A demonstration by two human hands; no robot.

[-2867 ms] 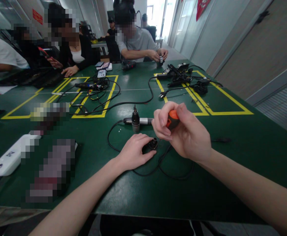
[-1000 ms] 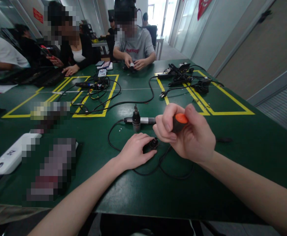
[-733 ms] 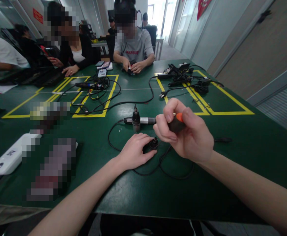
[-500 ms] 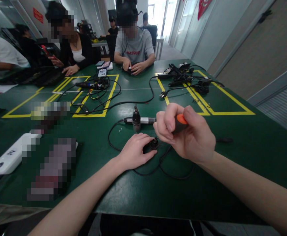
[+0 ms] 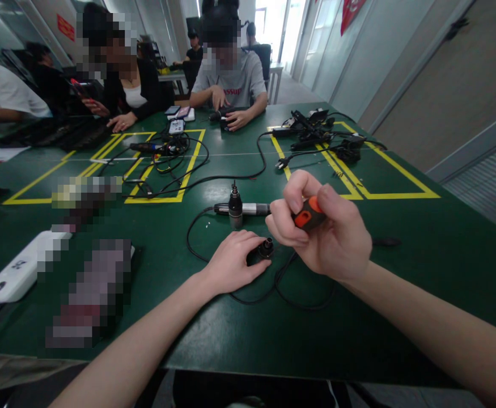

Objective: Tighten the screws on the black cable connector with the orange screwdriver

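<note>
My left hand (image 5: 234, 263) rests on the green table, thumb and fingers closed around the sides of a small black cylindrical part (image 5: 267, 247) with a metal tip, standing upright. Higher and to its right, my right hand (image 5: 328, 232) grips a screwdriver (image 5: 309, 216) by its black-and-orange handle. The handle end faces me, and the shaft is hidden. Just beyond my hands lies a silver-and-black pen-shaped electric tool (image 5: 254, 209) with a black cable. Upright in front of it stands a dark tapered tool head (image 5: 235, 208) with a thin tip.
A cable (image 5: 305, 307) loops under and around my hands. Left are a white power strip (image 5: 13, 272) and a blurred-out slab (image 5: 97, 289). Tangled black cables and tools (image 5: 311, 133) lie at the far right, more (image 5: 166, 148) at the far left. A co-worker (image 5: 234, 85) sits opposite.
The screwdriver has turned in my right fingers, so more of its orange end shows. My left hand has stayed put. The co-worker opposite has shifted their hands around a dark tool.
</note>
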